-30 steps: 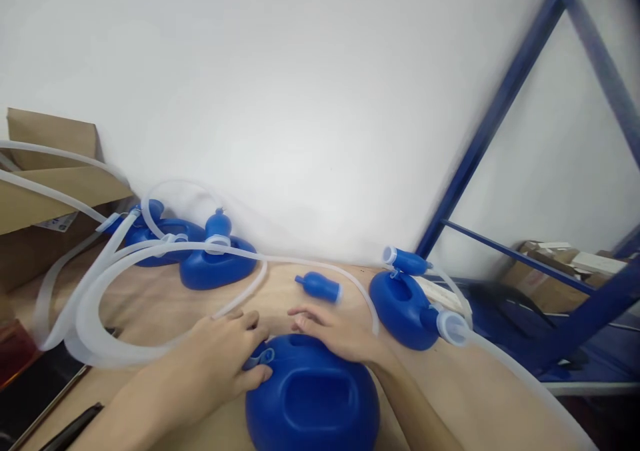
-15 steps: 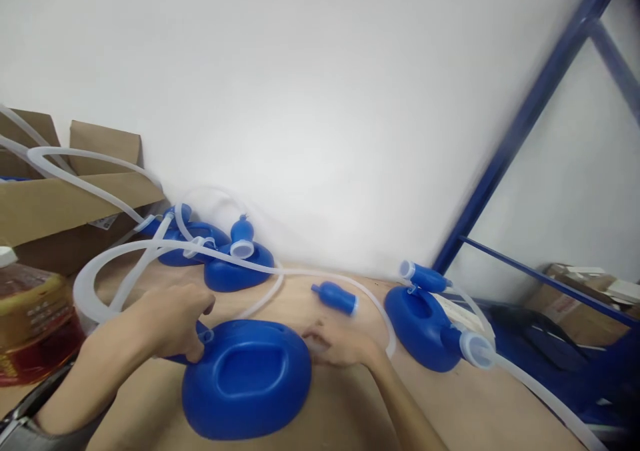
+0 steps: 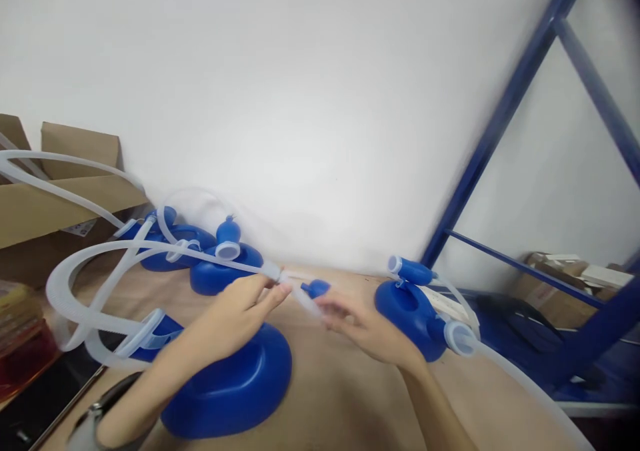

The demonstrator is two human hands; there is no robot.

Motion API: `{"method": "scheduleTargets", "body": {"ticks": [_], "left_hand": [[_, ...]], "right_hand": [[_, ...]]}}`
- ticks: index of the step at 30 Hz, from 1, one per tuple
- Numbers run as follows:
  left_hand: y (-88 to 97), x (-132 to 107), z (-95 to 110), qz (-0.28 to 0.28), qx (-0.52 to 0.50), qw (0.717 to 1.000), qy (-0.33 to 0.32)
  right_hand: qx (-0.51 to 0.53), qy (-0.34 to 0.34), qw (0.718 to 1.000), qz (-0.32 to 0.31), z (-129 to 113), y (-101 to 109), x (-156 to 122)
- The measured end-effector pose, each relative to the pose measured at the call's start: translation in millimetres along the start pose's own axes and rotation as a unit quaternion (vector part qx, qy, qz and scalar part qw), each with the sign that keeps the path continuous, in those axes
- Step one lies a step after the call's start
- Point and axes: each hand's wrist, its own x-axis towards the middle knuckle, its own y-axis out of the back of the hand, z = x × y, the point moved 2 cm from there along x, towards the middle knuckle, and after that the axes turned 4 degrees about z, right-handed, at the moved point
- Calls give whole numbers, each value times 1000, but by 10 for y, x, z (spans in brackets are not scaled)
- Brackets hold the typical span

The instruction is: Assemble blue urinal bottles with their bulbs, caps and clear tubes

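Observation:
My left hand (image 3: 253,307) pinches a translucent ribbed hose (image 3: 180,247) near a whitish end piece, above a flat oval blue plastic bottle (image 3: 240,397). The bottle lies on the table, partly hidden by my left forearm; a wide white collar (image 3: 150,331) with a hose on it sits at its neck. To the right, my right hand (image 3: 363,324) has its fingers closed on the blurred lower stretch of the hose. Just behind those fingers lies a small blue cylindrical fitting (image 3: 316,287), partly covered.
Two similar blue bottles (image 3: 217,279) stand at the back left, and another bottle (image 3: 407,314) with a hose lies on the right. Left are an open cardboard box (image 3: 60,207), a jug of reddish liquid (image 3: 25,344) and a dark flat object (image 3: 55,384). A blue metal frame (image 3: 500,131) rises right.
My left hand has left the bottle's neck and moved right and up onto the hose. My right hand has moved from the bottle's edge to the hose. The view has shifted slightly right.

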Motion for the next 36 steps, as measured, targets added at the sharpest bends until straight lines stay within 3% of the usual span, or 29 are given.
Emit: {"method": "scheduleTargets", "body": {"ticks": [2,4,6,8,10,14,18,21,24,29,32,36], "left_hand": [[-177,73,179,29,-134,990,13],[-250,128,318,64,-274,959,26],[-234,160,412,88,-414,905,37],[-168,175,456,102,-510,853,41],[-88,188,451,120,-539,833,33],[40,249,312,187,-481,857,-8],[124,328,119,253,-413,871,-81],[136,367,20,255,-392,876,-117],[106,388,-29,235,-392,883,-109],[88,367,-33,231,-353,899,-121],[106,344,-21,226,-276,925,-128],[98,332,-13,201,-257,939,-106]], "right_hand": [[36,30,999,-15,-111,-86,18],[60,43,997,-10,-65,-138,103],[32,6,999,39,165,-128,231],[-67,-109,983,134,536,-83,353],[-112,-174,964,166,905,-94,445],[-146,-193,958,155,1341,-210,530],[-165,-159,962,151,1321,-138,503],[-179,-146,964,129,1210,-54,455],[-200,-140,965,92,1176,-121,428],[-215,-151,958,111,1271,-247,450],[-180,-116,970,118,1168,-67,431],[-82,-10,983,166,687,383,257]]}}
